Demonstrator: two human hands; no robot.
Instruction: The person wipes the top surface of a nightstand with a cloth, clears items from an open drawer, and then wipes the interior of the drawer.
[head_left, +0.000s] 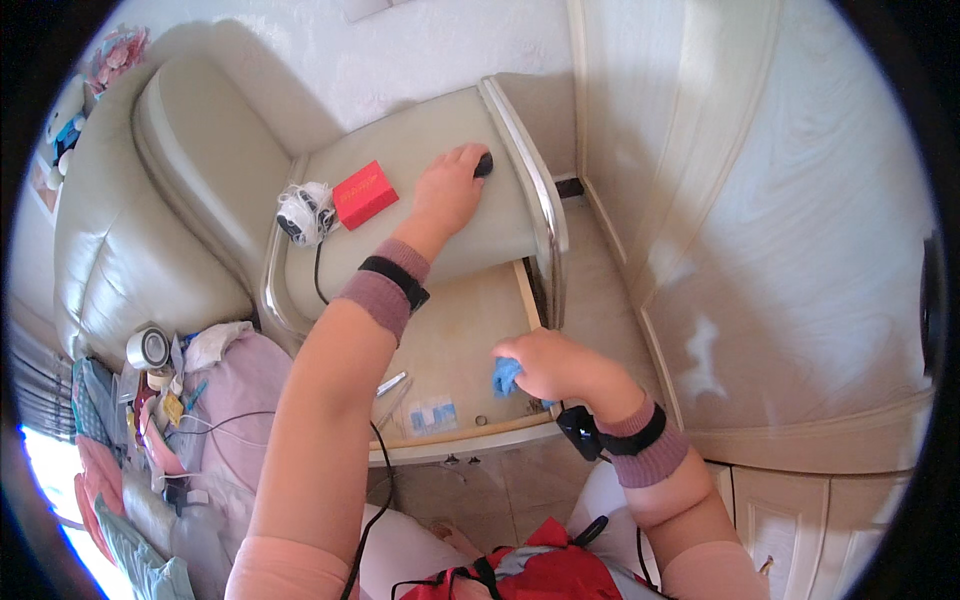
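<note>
My left hand (450, 187) rests on the padded leather top (420, 150) of a nightstand, its fingers closed around a small black rounded object (484, 164). To its left lie a red box (365, 194) with gold writing and a bundle of white cable (307, 214) with dark parts. Below, a wooden drawer (457, 322) is pulled out. Over the drawer's right side, my right hand (559, 366) grips a blue cloth (506, 376). In the drawer are a slim silvery item (391, 383), a small clear packet (433, 415) with blue print and a small ring (481, 421).
A leather headboard (142, 225) and a bed with a pink cover (236, 382) stand on the left. Tape rolls (148, 348) and assorted small items crowd the bed. A pale wardrobe (720, 225) bounds the right. A black cable (384, 480) hangs beside my left arm.
</note>
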